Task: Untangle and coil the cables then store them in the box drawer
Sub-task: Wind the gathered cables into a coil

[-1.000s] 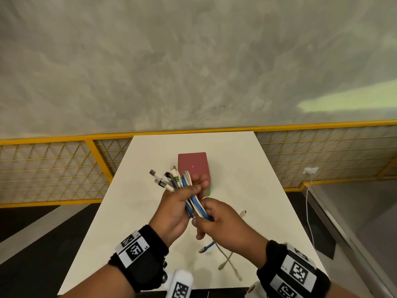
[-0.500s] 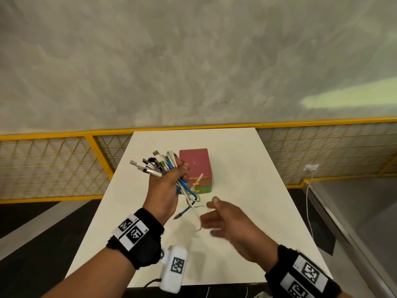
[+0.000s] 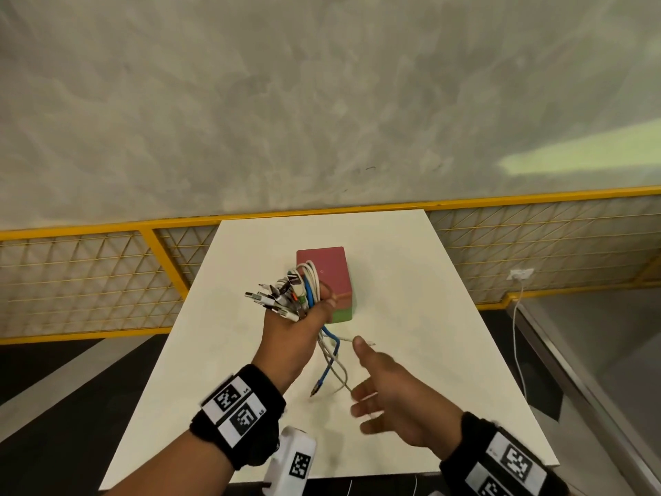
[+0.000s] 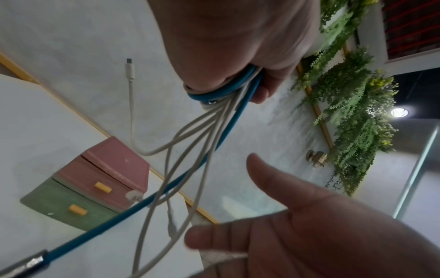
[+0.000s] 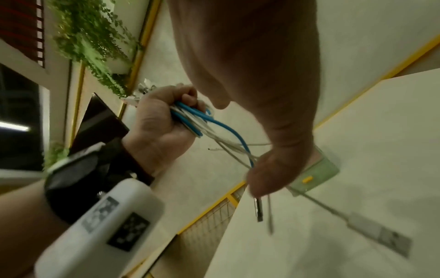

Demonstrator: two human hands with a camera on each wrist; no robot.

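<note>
My left hand (image 3: pixel 298 329) grips a bundle of white and blue cables (image 3: pixel 300 291) in a fist above the table, just in front of the box. The plugs stick out to the upper left. Loose ends (image 3: pixel 331 366) hang below the fist; the blue one (image 4: pixel 152 199) ends in a metal plug. The box drawer (image 3: pixel 329 270) is pink over green with yellow handles (image 4: pixel 103 187), and both drawers look closed. My right hand (image 3: pixel 382 388) is held open under the hanging ends, fingers straight, thumb up. In the right wrist view the fist (image 5: pixel 161 122) holds the cables (image 5: pixel 197 120).
The white table (image 3: pixel 411 281) ends against a yellow mesh fence (image 3: pixel 89 281) and a grey wall. A white cord hangs from a socket (image 3: pixel 520 273) at the right. Artificial plants (image 4: pixel 357 112) hang on the wall.
My right hand let go of the bundle and drew back toward me, now open. My left hand lifted the bundle away toward the box, leaving the loose ends hanging.
</note>
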